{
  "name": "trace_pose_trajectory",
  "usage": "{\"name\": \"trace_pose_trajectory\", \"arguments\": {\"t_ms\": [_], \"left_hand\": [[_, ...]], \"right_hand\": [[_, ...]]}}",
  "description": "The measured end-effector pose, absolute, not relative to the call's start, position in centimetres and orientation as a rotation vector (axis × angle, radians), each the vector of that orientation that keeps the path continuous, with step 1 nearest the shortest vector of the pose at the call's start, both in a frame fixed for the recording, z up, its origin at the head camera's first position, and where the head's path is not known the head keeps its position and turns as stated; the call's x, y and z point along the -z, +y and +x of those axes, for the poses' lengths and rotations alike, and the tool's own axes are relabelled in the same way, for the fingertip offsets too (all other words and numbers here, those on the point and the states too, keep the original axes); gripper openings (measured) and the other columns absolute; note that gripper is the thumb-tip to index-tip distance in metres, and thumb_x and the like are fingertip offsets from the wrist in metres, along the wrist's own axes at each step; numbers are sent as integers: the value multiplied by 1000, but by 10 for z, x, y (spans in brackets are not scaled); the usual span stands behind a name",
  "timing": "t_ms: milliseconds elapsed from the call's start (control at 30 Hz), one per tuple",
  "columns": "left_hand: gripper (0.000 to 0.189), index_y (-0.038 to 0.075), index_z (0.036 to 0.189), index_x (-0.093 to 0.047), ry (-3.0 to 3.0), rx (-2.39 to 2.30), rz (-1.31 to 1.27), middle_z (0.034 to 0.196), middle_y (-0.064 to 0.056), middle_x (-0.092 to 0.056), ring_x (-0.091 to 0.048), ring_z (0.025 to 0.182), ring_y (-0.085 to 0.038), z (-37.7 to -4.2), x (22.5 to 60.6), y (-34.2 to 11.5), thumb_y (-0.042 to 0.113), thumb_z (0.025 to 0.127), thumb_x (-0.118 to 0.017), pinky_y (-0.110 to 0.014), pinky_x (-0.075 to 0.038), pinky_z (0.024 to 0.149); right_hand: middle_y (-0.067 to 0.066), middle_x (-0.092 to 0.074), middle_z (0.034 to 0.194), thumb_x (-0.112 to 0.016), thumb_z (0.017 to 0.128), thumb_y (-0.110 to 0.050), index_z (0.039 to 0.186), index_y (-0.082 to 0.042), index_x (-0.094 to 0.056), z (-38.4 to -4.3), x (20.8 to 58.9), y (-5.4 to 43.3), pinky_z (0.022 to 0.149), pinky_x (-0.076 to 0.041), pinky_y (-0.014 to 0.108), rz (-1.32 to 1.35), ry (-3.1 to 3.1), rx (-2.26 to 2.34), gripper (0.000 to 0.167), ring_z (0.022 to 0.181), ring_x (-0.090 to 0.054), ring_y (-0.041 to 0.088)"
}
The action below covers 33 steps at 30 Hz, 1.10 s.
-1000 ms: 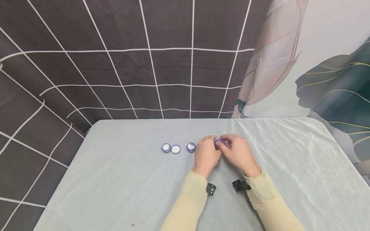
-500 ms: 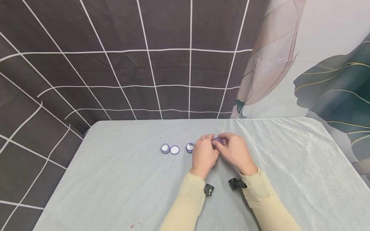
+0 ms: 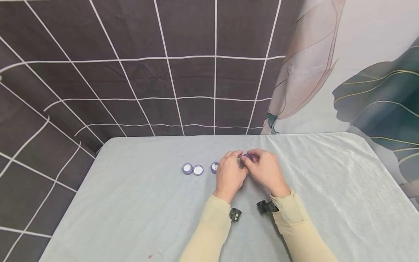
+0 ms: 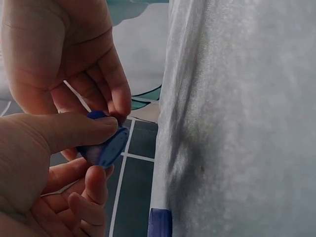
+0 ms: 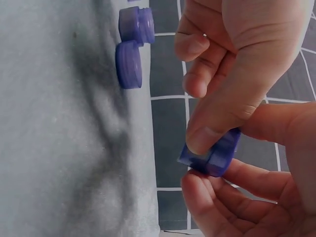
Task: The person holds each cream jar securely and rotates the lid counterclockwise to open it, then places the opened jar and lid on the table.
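Note:
A small purple screw-top jar (image 3: 248,157) is held between both hands, above the far middle of the table. My left hand (image 3: 230,176) pinches it, the thumb laid across its side in the left wrist view. My right hand (image 3: 266,170) grips the same jar from the other side, thumb and fingers around its edge. The tilted jar (image 4: 112,148) shows a flat round face in the left wrist view. Left of the hands, another purple jar (image 3: 214,172) is partly covered by my left hand. Farther left, an open jar (image 3: 187,173) sits beside a round lid (image 3: 198,170) with a white inside.
A pale grey-blue velvety cloth (image 3: 144,203) covers the table. Behind it hangs a dark fabric (image 3: 193,76) with a white grid, and a floral curtain (image 3: 311,91) hangs at the right. Black camera mounts (image 3: 235,214) sit at the cuffs.
Both hands stay on the held jar and shift slightly up and left in the head view. The jar has tilted a little, and my left hand covers more of the jar beside it.

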<state>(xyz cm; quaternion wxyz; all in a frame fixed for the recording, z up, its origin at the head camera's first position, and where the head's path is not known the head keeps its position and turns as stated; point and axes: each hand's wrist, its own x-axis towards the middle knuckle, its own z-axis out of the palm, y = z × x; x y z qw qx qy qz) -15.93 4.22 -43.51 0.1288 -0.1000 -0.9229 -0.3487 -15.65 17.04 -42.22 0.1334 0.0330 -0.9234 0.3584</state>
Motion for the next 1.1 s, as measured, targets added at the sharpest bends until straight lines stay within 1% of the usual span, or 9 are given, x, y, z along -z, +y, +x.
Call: {"name": "trace_pose_trajectory", "arguments": {"t_ms": [200, 333, 467, 600, 867, 1100], "left_hand": [[34, 10, 112, -75, -2658, 1019, -304, 106, -2, -73, -69, 97, -20, -161, 435, 42, 21, 80, -79, -32, -54, 84], [35, 10, 111, -75, -2653, 1034, -307, 105, -2, -72, -69, 90, -18, -162, 435, 42, 21, 79, -81, -31, -54, 80], [36, 11, 110, -75, -2651, 1052, -298, 97, 0, -70, -64, 78, -13, -162, 434, 42, 20, 77, -82, -29, -52, 72], [35, 12, 109, -76, -2640, 1079, -284, 89, 1, -67, -60, 72, -9, -162, 434, 41, 19, 75, -84, -28, -50, 68], [37, 12, 109, -76, -2638, 1111, -281, 87, 1, -66, -59, 70, -7, -162, 435, 40, 18, 74, -84, -28, -49, 67], [32, 10, 104, -76, -2629, 1105, -275, 90, 0, -68, -61, 72, -9, -161, 436, 40, 18, 74, -84, -27, -50, 69]], "right_hand": [[8, -74, 82, -70, 90, -25, 102, -1, -76, -158, 424, 171, 71, -53, 44, 77, -2629, -1051, 27, 73, -68, 22], [8, -76, 84, -70, 91, -28, 102, -2, -76, -158, 425, 171, 72, -54, 44, 56, -2612, -1067, 29, 75, -71, 22], [7, -75, 84, -70, 92, -32, 101, -3, -76, -159, 425, 170, 71, -53, 43, 31, -2601, -1077, 30, 75, -71, 21], [7, -76, 84, -69, 92, -34, 100, -5, -76, -160, 423, 169, 72, -53, 44, 9, -2597, -1076, 32, 76, -71, 22], [8, -76, 85, -68, 93, -35, 101, -3, -76, -157, 424, 168, 71, -54, 44, 6, -2588, -1076, 33, 76, -72, 22], [7, -75, 83, -68, 93, -40, 99, -5, -77, -156, 426, 167, 72, -53, 44, 8, -2587, -1054, 36, 76, -70, 22]]}}
